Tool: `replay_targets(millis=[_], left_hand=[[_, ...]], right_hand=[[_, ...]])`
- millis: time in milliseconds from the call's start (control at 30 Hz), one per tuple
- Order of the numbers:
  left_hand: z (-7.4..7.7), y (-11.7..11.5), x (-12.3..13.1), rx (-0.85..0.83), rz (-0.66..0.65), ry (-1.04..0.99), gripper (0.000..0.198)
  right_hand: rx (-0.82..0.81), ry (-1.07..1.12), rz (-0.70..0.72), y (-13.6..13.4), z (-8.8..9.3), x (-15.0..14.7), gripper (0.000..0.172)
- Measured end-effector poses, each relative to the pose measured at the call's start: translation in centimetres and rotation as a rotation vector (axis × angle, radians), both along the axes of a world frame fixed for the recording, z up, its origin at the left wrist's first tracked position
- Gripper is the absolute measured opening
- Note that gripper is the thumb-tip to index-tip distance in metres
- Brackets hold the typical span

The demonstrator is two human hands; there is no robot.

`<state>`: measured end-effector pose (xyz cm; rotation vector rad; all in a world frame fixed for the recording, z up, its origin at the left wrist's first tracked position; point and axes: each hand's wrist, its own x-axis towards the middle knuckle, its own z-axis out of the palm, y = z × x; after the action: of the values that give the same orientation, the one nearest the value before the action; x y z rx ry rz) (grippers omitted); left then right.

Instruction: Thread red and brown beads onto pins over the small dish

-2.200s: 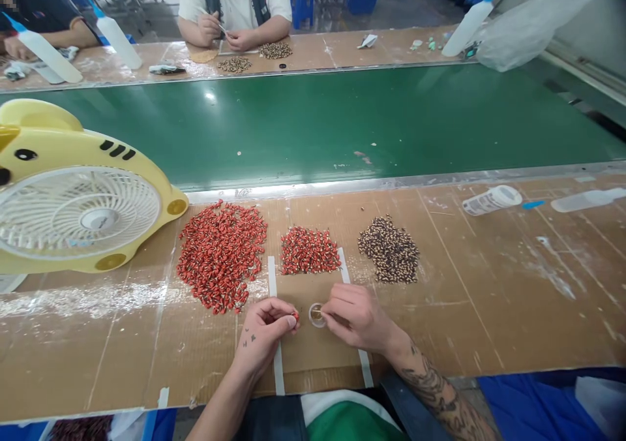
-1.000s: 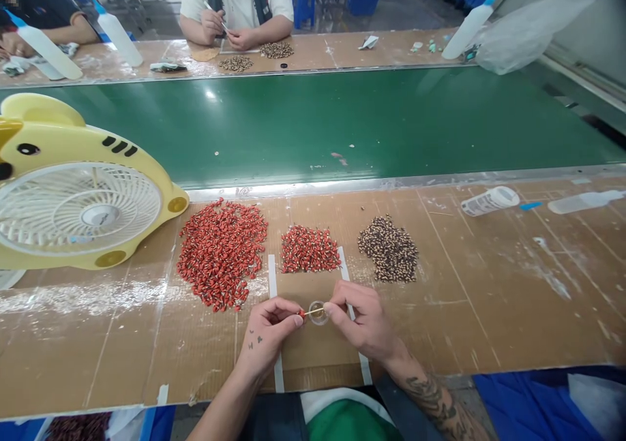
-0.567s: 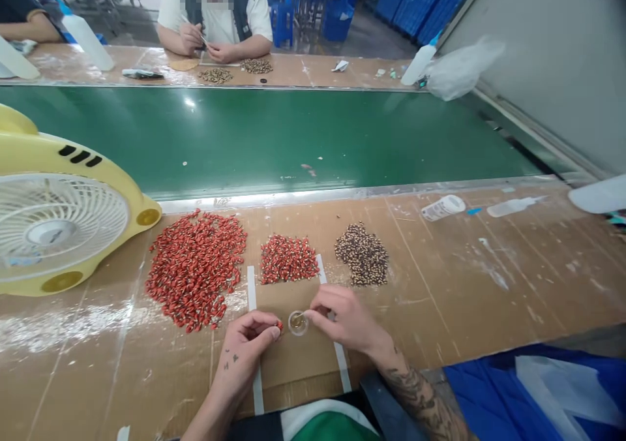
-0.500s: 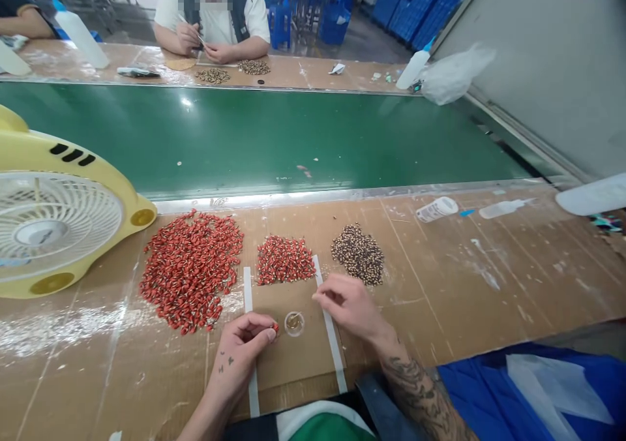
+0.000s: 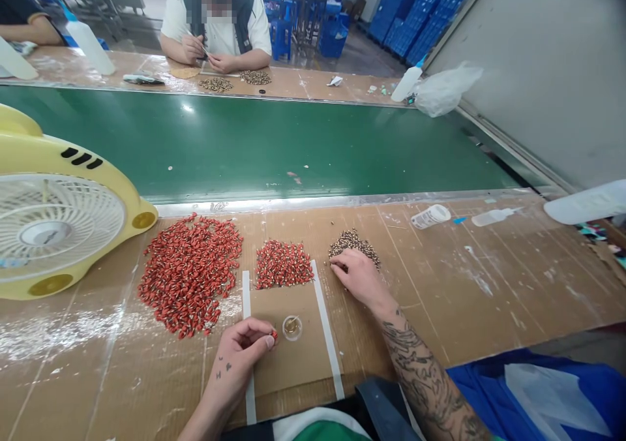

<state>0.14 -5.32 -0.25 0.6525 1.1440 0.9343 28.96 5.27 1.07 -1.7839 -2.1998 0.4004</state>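
Observation:
My left hand (image 5: 242,349) pinches a small red piece (image 5: 274,334) between thumb and fingertips, just left of a small clear round dish (image 5: 292,328). That dish holds a little amber-coloured stuff and a thin stick. At the near edge of a pile of dark and cream beads (image 5: 353,237) is my right hand (image 5: 359,274), fingers curled and tips drawn together; whatever lies between them is too small to make out. Beyond the dish lies a small heap of red pieces (image 5: 283,263), and a larger red heap (image 5: 190,274) spreads to its left.
A yellow fan (image 5: 73,212) stands at the left. Across the green belt (image 5: 274,141) a person (image 5: 220,30) handles a thin tool. A white bottle (image 5: 430,216) and a dropper bottle (image 5: 493,216) lie at the right. Two pale tape strips (image 5: 327,327) flank the cardboard.
My right hand has moved away from beside the dish, to the right and forward, onto the bead pile. My left hand keeps its hold on the red piece in nearly the same place.

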Motion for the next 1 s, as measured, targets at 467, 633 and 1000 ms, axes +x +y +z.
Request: replay_targets(millis=[467,633,1000], left_hand=[[2.3,0.8,1.1,0.080,0.041,0.087,0.007],[3.7,1.0,1.7,0.314,0.050,0.139,0.004],[3.9,0.1,1.5,0.525,0.020,0.309,0.011]], right_hand=[[-0.222,0.578,-0.024,-4.0,2.9,-3.5,0.010],[-0.222,0.753,0.179,-6.4,4.2,-7.7,0.007],[-0.269,0.880,0.218,-6.7,4.5,-9.0,0.007]])
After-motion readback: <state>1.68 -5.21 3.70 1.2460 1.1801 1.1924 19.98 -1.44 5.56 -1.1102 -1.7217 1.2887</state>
